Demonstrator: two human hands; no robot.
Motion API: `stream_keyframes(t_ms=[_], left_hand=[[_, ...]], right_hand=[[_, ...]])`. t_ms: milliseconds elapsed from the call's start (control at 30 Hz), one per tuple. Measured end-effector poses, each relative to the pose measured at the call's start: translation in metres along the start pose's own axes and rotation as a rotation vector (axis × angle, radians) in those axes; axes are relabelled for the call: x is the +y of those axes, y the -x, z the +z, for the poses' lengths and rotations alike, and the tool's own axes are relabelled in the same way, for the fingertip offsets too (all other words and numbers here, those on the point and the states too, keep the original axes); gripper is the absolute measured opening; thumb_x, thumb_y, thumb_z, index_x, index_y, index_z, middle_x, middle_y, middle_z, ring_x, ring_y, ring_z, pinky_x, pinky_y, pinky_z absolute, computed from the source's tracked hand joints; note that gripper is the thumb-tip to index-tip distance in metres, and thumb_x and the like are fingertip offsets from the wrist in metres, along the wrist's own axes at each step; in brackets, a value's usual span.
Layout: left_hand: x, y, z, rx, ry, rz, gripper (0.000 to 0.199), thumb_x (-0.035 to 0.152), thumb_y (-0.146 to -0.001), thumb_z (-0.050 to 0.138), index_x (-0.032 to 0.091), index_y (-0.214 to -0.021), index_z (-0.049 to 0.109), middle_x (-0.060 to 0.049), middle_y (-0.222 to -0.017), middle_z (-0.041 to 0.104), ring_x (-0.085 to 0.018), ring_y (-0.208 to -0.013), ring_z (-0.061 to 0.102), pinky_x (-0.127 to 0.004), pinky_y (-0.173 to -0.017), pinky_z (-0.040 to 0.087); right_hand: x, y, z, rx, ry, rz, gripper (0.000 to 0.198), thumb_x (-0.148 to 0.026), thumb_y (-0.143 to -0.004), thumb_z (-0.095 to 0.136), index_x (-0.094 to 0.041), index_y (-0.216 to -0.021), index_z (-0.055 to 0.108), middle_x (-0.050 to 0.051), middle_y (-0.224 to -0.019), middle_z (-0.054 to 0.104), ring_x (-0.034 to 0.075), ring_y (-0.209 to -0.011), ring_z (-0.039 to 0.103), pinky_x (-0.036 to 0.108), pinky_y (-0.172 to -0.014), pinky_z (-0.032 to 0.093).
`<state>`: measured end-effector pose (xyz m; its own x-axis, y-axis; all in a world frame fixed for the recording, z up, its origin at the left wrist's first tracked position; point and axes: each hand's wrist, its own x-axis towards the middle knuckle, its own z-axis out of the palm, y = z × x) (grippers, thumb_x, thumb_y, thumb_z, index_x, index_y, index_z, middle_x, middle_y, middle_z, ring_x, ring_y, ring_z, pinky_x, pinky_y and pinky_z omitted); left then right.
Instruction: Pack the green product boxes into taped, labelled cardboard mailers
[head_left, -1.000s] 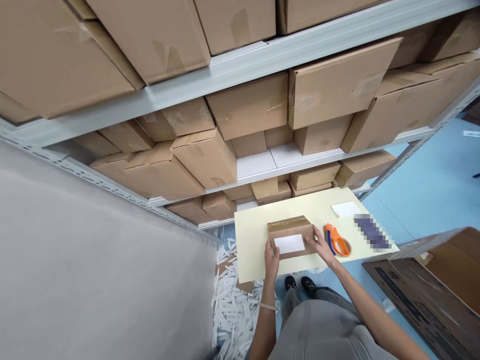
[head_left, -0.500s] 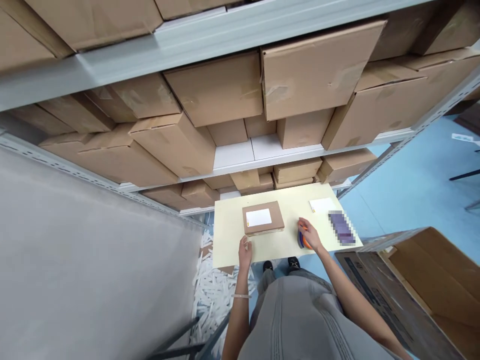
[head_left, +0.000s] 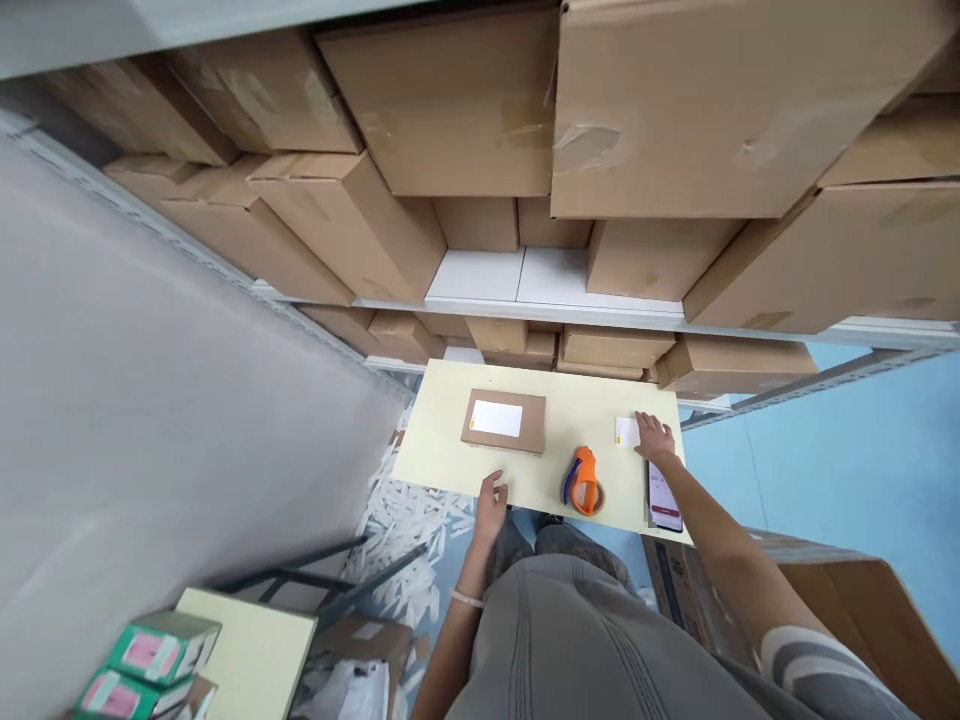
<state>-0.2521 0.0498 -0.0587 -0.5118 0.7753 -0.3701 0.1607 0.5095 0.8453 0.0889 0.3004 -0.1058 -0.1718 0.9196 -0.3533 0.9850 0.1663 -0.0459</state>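
My left hand (head_left: 491, 508) hovers at the front edge of the pale yellow table (head_left: 442, 468), fingers loosely curled and apart, holding nothing. Just beyond it lies a flat brown cardboard box (head_left: 533, 425) with a white label (head_left: 496, 419) on top. My right hand (head_left: 655, 437) is over the right end of the table, its spread fingers on a white label or paper slip (head_left: 625, 432) and partly covering it. An orange and blue tape dispenser (head_left: 583, 480) rests between the hands. Under my right wrist lies a phone (head_left: 664, 497) with its screen lit.
Shelves of cardboard boxes (head_left: 465, 110) rise behind the table. An open large carton (head_left: 862, 610) stands on the floor at right. Shredded paper (head_left: 405, 530) covers the floor at left. Green boxes (head_left: 154, 655) sit beside a second pale board (head_left: 251, 650) at lower left.
My right hand has left the tape dispenser and moved right to the white slip. The left hand stays near the table's front edge. The view has shifted, showing the green boxes.
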Motion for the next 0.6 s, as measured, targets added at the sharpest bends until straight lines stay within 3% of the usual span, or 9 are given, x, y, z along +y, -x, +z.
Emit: stream_keyframes(t_ms=[100, 200, 400, 600], left_hand=[[0.005, 0.014, 0.008, -0.039, -0.022, 0.008, 0.029, 0.023, -0.086, 0.055, 0.019, -0.115, 0.059, -0.012, -0.124, 0.063, -0.017, -0.091, 0.067, -0.036, -0.088, 0.052], [0.012, 0.02, 0.014, -0.044, -0.025, 0.009, 0.029, 0.022, -0.087, 0.054, 0.019, -0.115, 0.059, -0.011, -0.12, 0.064, -0.017, -0.089, 0.066, -0.035, -0.088, 0.051], [0.034, 0.01, 0.038, -0.133, -0.053, 0.081, 0.032, 0.022, -0.089, 0.052, 0.02, -0.12, 0.057, -0.009, -0.114, 0.065, -0.017, -0.089, 0.066, -0.036, -0.087, 0.052], [0.073, -0.01, 0.077, -0.309, -0.09, 0.229, 0.028, 0.021, -0.09, 0.049, 0.021, -0.115, 0.061, -0.009, -0.122, 0.063, -0.018, -0.095, 0.066, -0.036, -0.095, 0.05]], right_hand=[[-0.002, -0.013, 0.012, -0.059, 0.071, 0.014, 0.096, -0.021, -0.066, 0.07, -0.016, -0.151, 0.026, 0.021, -0.153, 0.034, 0.036, -0.144, 0.026, 0.054, -0.113, 0.019], [0.001, -0.016, 0.019, -0.047, 0.094, -0.037, 0.082, -0.021, -0.073, 0.064, -0.018, -0.148, 0.032, 0.02, -0.146, 0.043, 0.033, -0.139, 0.035, 0.052, -0.113, 0.018], [0.02, -0.01, 0.015, 0.112, 0.018, -0.18, 0.059, -0.018, -0.082, 0.054, -0.016, -0.139, 0.045, 0.016, -0.139, 0.053, 0.027, -0.129, 0.047, 0.044, -0.111, 0.026], [0.042, 0.003, 0.005, 0.14, -0.07, -0.221, 0.029, -0.015, -0.089, 0.043, -0.021, -0.103, 0.067, 0.011, -0.12, 0.065, 0.024, -0.111, 0.058, 0.04, -0.105, 0.034]])
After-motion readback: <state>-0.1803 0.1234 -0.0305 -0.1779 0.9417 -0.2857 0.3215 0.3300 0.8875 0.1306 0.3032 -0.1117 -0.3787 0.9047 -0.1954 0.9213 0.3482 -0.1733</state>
